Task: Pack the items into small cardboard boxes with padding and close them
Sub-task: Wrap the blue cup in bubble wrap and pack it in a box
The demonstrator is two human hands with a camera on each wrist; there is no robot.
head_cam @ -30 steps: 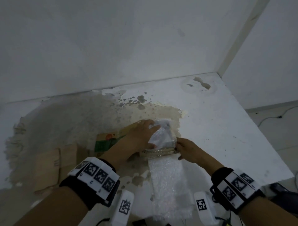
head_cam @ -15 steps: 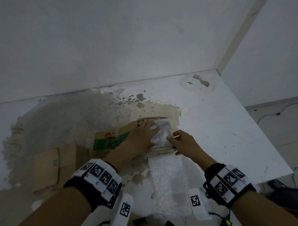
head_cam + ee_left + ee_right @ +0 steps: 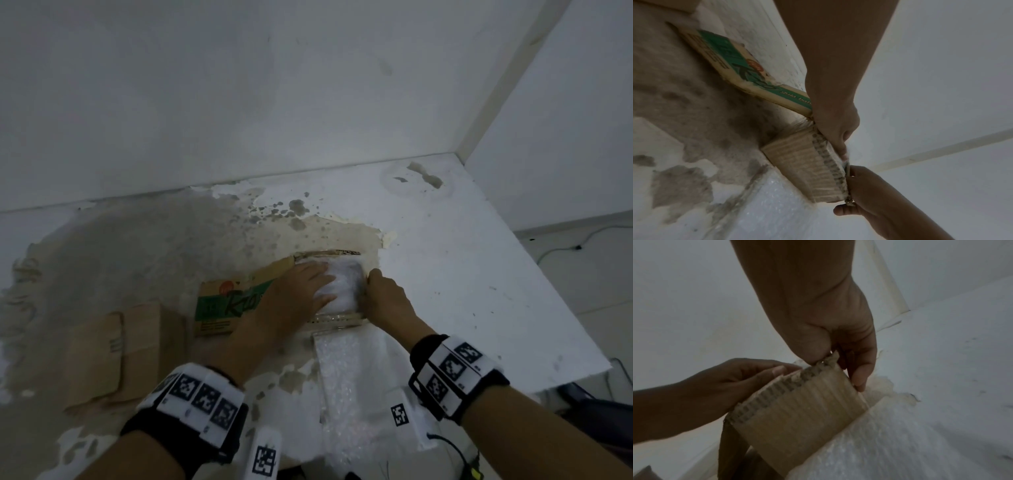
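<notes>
A small open cardboard box [image 3: 337, 317] stands mid-table with a bubble-wrapped bundle [image 3: 346, 284] inside it. My left hand [image 3: 299, 291] lies flat on the bundle with straight fingers and presses it down; in the left wrist view the left hand [image 3: 833, 129] reaches over the box wall [image 3: 805, 164]. My right hand [image 3: 385, 299] holds the box's right side. In the right wrist view the right hand [image 3: 838, 356] pinches the corrugated wall [image 3: 801, 415], thumb inside and fingers outside. What the wrap holds is hidden.
A loose bubble-wrap sheet [image 3: 346, 380] lies on the table in front of the box. A green printed flap [image 3: 226, 305] sticks out to the box's left. Flat cardboard pieces [image 3: 109, 356] lie further left. The table edge [image 3: 561, 342] runs along the right; a wall stands behind.
The bundle stood above the box rim under my left hand; now it sits lower inside. My right hand has moved from the box's near edge to its right wall.
</notes>
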